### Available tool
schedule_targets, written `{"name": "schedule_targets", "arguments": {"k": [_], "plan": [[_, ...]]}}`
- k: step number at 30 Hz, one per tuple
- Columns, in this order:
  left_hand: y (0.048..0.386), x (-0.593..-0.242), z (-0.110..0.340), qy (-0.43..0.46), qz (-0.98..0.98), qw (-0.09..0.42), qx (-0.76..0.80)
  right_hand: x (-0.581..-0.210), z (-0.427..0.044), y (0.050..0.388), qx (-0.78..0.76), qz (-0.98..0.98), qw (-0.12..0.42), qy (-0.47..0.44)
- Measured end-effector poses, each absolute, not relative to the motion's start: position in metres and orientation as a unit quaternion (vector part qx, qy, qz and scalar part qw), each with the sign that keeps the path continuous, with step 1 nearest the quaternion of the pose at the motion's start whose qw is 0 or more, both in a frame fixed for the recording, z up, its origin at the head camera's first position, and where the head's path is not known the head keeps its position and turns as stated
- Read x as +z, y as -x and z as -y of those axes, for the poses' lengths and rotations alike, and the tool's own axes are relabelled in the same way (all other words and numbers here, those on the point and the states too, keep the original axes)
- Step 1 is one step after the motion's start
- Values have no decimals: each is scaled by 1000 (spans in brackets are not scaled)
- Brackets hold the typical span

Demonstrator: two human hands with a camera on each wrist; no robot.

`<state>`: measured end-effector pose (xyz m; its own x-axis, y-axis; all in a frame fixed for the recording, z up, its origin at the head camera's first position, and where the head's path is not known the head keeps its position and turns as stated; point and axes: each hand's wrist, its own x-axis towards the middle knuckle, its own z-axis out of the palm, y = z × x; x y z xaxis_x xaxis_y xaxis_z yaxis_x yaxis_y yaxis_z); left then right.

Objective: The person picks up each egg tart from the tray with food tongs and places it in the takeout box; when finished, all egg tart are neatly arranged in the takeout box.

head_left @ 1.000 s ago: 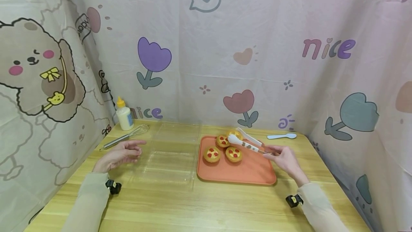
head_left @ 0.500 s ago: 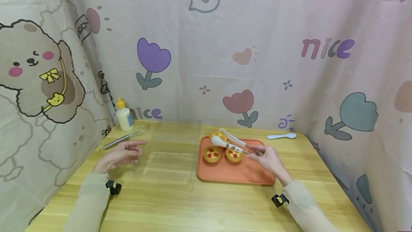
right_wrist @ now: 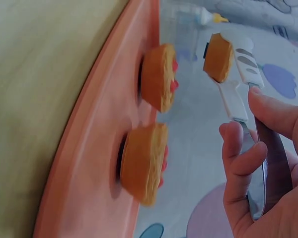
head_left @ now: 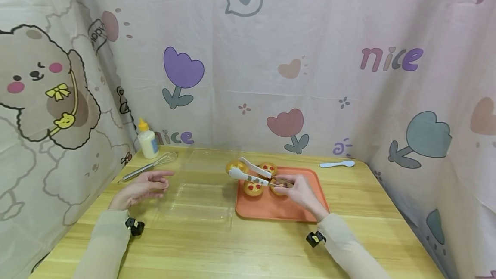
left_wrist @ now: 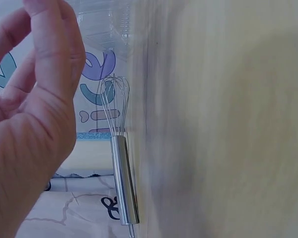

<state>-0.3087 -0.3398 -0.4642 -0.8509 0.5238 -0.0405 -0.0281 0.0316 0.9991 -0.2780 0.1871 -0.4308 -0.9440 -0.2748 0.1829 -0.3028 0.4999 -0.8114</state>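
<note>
My right hand (head_left: 300,193) holds white-tipped metal tongs (head_left: 256,168) by their handles. Pinched in the tongs is a small yellow tart (head_left: 234,166), raised above the orange tray's (head_left: 286,210) far left corner; the right wrist view shows this tart (right_wrist: 218,58) clear of the tray. Three tarts with red toppings, one of them the front left tart (head_left: 253,188), sit on the tray, partly hidden by the tongs and hand. My left hand (head_left: 141,188) hovers left of a clear plastic box (head_left: 201,201), fingers loosely extended with nothing in them.
A whisk (head_left: 135,175) lies behind my left hand, and a white squeeze bottle (head_left: 148,143) with a yellow cap stands at the back left corner. Toward the back right lies a pale blue spoon (head_left: 337,164). A printed curtain hangs behind the wooden table.
My right hand has moved left with the tongs, carrying the pinched tart from the tray's back middle to its far left corner. The left hand stays in place.
</note>
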Motion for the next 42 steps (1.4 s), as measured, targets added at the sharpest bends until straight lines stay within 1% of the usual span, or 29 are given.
{"name": "schedule_targets", "arguments": {"k": [5, 14, 20, 27, 42], "plan": [[308, -464, 339, -175, -696, 202, 666, -431, -173, 278, 461, 872, 0, -165], [310, -465, 340, -181, -689, 209, 670, -433, -146, 286, 449, 882, -10, -146], [310, -465, 339, -164, -705, 200, 660, -437, -128, 288, 421, 892, 10, -164], [310, -466, 337, -167, -703, 203, 660, -437, -109, 288, 449, 872, -19, -195], [311, -465, 337, -182, -689, 211, 669, -438, -79, 293, 396, 887, 1, -240]]}}
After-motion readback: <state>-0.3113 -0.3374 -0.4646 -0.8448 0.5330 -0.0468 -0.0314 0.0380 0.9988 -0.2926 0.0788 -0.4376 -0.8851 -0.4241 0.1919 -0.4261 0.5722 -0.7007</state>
